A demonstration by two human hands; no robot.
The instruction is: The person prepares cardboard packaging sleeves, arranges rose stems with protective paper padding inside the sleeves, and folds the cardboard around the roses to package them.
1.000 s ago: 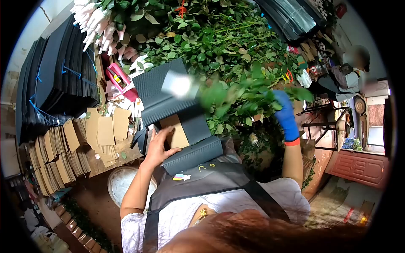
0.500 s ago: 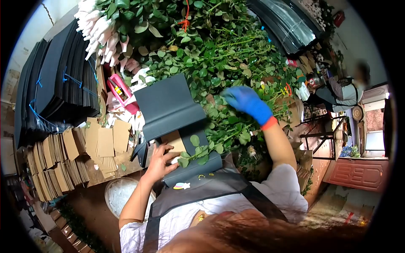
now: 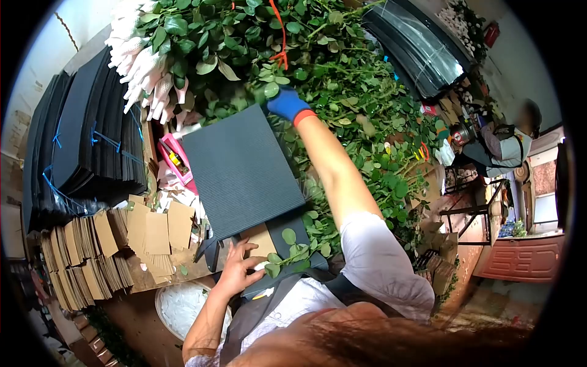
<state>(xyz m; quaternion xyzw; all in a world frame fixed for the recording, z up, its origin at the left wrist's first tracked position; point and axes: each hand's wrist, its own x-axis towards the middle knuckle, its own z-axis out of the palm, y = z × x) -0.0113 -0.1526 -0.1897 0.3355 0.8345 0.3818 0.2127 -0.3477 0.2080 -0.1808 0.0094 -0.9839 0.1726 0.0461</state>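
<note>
My bare left hand (image 3: 240,270) rests with fingers apart on a brown cardboard piece (image 3: 262,240) and dark sheet material near my apron. By its fingertips lies a leafy stem (image 3: 290,252) with a small white end. My right hand (image 3: 288,104), in a blue glove with a red cuff, reaches into the foliage just beyond the top corner of a dark ridged sheet (image 3: 244,171). Leaves partly cover its fingers, so I cannot see whether they hold anything.
Leafy stems (image 3: 361,134) cover the table, with white-sleeved bunches (image 3: 143,67) at the upper left. Dark sheet stacks (image 3: 92,122) and cardboard pieces (image 3: 85,244) stand left. A pink box (image 3: 176,160) lies beside the sheet. A white tub (image 3: 186,309) sits below; another person (image 3: 510,147) sits right.
My right hand has moved left and farther away, to the sheet's far corner. The dark sheet, creased before, now lies flatter. My left hand stays by the cardboard.
</note>
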